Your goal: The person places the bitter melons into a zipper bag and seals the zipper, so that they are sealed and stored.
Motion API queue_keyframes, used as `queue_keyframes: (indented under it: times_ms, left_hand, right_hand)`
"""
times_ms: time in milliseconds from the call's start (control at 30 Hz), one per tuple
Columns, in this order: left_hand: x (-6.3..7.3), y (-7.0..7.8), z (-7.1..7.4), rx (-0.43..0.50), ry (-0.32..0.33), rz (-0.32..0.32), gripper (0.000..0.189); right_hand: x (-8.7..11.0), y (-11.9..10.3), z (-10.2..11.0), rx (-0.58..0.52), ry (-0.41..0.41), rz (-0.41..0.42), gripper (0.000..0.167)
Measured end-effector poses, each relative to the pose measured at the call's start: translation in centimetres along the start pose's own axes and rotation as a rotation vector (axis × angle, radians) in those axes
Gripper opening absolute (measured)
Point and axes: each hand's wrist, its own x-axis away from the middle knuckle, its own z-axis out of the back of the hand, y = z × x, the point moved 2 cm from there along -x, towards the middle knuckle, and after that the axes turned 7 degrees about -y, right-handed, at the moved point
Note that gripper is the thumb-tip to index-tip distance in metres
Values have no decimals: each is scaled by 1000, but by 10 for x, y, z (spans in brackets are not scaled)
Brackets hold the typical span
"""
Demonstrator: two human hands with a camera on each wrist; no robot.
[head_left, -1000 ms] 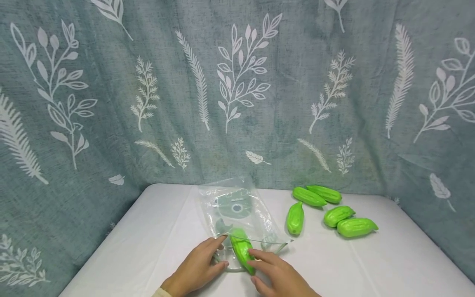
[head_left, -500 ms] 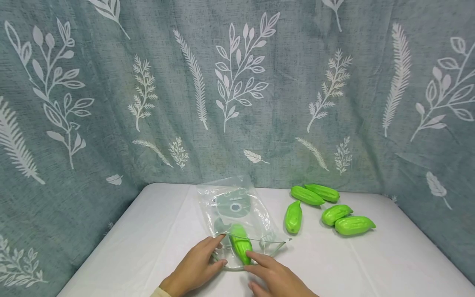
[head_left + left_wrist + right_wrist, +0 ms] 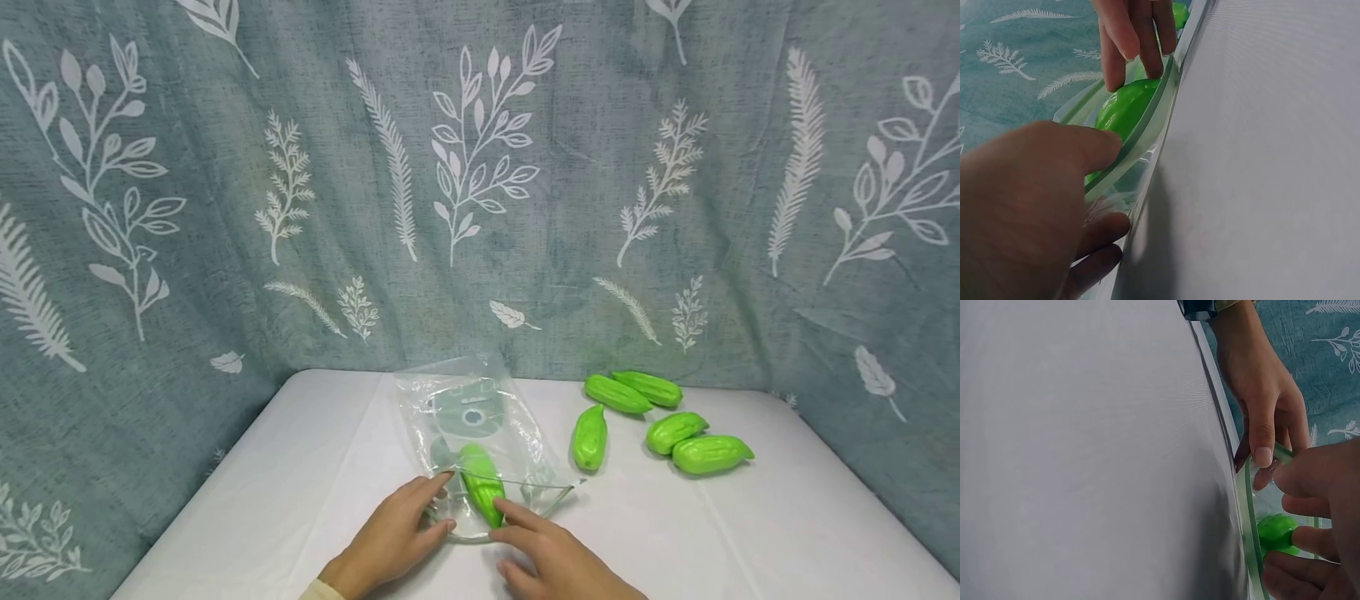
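In the head view a clear zip bag (image 3: 491, 417) lies flat on the white table, its mouth toward me. A bright green, ridged toy gourd (image 3: 482, 487) lies inside the bag, just past the mouth. My left hand (image 3: 393, 532) holds the left side of the bag's mouth; in the left wrist view its thumb (image 3: 1100, 147) lies over the green-edged rim, with fingers below. My right hand (image 3: 558, 554) touches the near end of the gourd with extended fingertips. The right wrist view shows those fingers (image 3: 1316, 542) against the gourd at the opening.
To the right of the bag lies a single green gourd (image 3: 589, 438). Beyond it are two pairs, one with a gourd (image 3: 617, 393) at the back and one with a gourd (image 3: 711, 455) farther right. A patterned blue-green curtain (image 3: 450, 208) hangs around the table (image 3: 330, 433).
My right hand has pushed the gourd farther into the bag, away from me. The left hand keeps its hold on the bag's mouth. The view has shifted slightly.
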Motion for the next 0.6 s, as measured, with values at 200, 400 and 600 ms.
queue_keyframes:
  times_ms: [200, 400, 600]
  left_hand:
    - [-1, -2, -1, 39, 11, 6, 60]
    - [-3, -3, -2, 90, 8, 7, 61]
    - [-2, -4, -2, 88, -1, 27, 62]
  right_hand:
    - [-3, 2, 1, -37, -45, -39, 33]
    - [-4, 3, 2, -20, -41, -40, 31]
    - [-7, 3, 1, 24, -23, -18, 32]
